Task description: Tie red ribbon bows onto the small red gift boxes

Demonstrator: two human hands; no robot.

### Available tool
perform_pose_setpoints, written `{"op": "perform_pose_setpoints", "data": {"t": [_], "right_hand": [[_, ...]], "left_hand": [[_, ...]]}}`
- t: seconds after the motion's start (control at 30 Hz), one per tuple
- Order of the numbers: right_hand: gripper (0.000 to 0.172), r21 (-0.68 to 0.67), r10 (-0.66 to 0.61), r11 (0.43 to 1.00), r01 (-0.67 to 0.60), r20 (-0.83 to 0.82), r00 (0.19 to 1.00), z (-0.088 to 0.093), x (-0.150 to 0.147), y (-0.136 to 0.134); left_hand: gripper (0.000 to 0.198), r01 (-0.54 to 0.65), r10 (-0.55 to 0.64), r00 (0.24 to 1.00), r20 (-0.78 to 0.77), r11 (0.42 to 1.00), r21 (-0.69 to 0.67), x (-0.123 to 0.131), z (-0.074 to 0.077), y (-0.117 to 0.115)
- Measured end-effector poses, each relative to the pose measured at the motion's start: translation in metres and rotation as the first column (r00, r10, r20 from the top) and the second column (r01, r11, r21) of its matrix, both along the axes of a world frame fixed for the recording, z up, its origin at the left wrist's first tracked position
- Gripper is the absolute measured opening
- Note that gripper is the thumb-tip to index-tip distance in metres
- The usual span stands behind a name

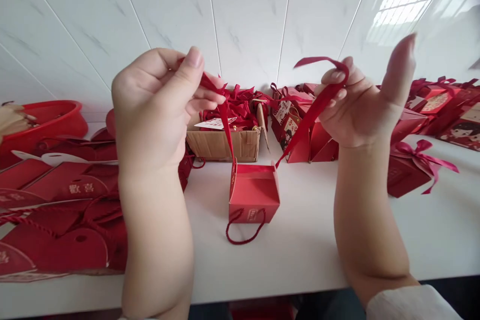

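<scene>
A small red gift box stands upright on the white table, with a dark red cord handle hanging down its front. Through its top runs a red ribbon, whose two ends rise to my hands. My left hand pinches one end between thumb and fingers, above and left of the box. On the right, my right hand has the other end caught among its curled fingers, thumb stretched up and away. The ribbon's loose tip bends over leftward from those fingers. Both ends look fairly taut.
Behind the box, a cardboard carton holds many red ribbons. Flat red box blanks are piled at left, before a red plastic basin. At right stand several finished boxes, one with a bow. A tiled wall closes the back.
</scene>
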State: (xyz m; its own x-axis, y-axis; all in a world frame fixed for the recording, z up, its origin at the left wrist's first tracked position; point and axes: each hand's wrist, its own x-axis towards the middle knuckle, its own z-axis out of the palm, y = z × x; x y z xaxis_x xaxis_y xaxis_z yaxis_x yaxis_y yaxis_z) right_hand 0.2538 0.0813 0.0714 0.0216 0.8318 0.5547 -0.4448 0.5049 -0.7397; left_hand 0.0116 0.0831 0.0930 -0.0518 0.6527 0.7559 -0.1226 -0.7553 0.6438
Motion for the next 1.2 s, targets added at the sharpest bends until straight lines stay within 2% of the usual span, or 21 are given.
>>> {"op": "perform_pose_setpoints", "data": {"t": [0.07, 0.13, 0.23, 0.27, 0.4, 0.5, 0.63, 0.77, 0.87, 1.0, 1.2], "right_hand": [[0.037, 0.062, -0.012, 0.998, 0.013, -0.013, 1.000, -0.002, -0.003, 0.003], [0.029, 0.095, -0.080, 0.993, 0.076, 0.031, 0.996, -0.004, -0.006, 0.003], [0.018, 0.113, -0.198, 0.975, 0.190, 0.070, 0.978, -0.004, -0.010, 0.002], [0.016, 0.119, -0.228, 0.968, 0.220, 0.058, 0.972, -0.004, -0.011, 0.001], [0.009, 0.110, -0.286, 0.953, 0.283, 0.006, 0.958, -0.002, -0.012, 0.000], [0.006, 0.063, -0.329, 0.943, 0.326, 0.031, 0.944, -0.001, -0.012, 0.000], [0.006, 0.010, -0.396, 0.918, 0.396, 0.044, 0.917, -0.001, -0.010, -0.002], [0.004, 0.032, -0.395, 0.919, 0.394, 0.053, 0.917, -0.002, -0.010, -0.004], [0.008, 0.060, -0.386, 0.922, 0.382, 0.089, 0.918, -0.002, -0.010, -0.004], [0.010, 0.082, -0.402, 0.915, 0.395, 0.103, 0.910, -0.003, -0.011, -0.003], [0.015, 0.076, -0.360, 0.933, 0.353, 0.119, 0.925, -0.002, -0.012, -0.005]], "left_hand": [[0.017, 0.029, -0.029, 1.000, 0.004, 1.000, -0.005, 0.001, -0.001, 0.003], [0.018, 0.070, -0.070, 0.998, -0.004, 0.997, -0.045, 0.000, -0.003, 0.005], [0.007, 0.113, -0.121, 0.991, -0.063, 0.987, -0.114, -0.001, -0.004, 0.007], [0.012, 0.110, -0.121, 0.989, -0.090, 0.987, -0.120, -0.001, -0.004, 0.008], [0.019, 0.080, -0.093, 0.986, -0.136, 0.992, -0.098, 0.006, -0.003, 0.014], [0.016, 0.041, -0.045, 0.991, -0.125, 0.999, -0.031, 0.015, -0.004, 0.017], [0.024, -0.008, 0.014, 0.989, -0.148, 0.999, 0.039, 0.022, -0.010, 0.015], [0.023, -0.084, 0.097, 0.989, -0.115, 0.990, 0.113, 0.020, -0.011, 0.011], [0.020, -0.098, 0.114, 0.989, -0.095, 0.982, 0.161, 0.015, -0.008, 0.011], [0.014, -0.067, 0.083, 0.995, -0.061, 0.973, 0.222, 0.009, -0.007, 0.015], [0.024, -0.004, 0.011, 1.000, -0.026, 0.962, 0.272, 0.011, -0.011, 0.021]]}}
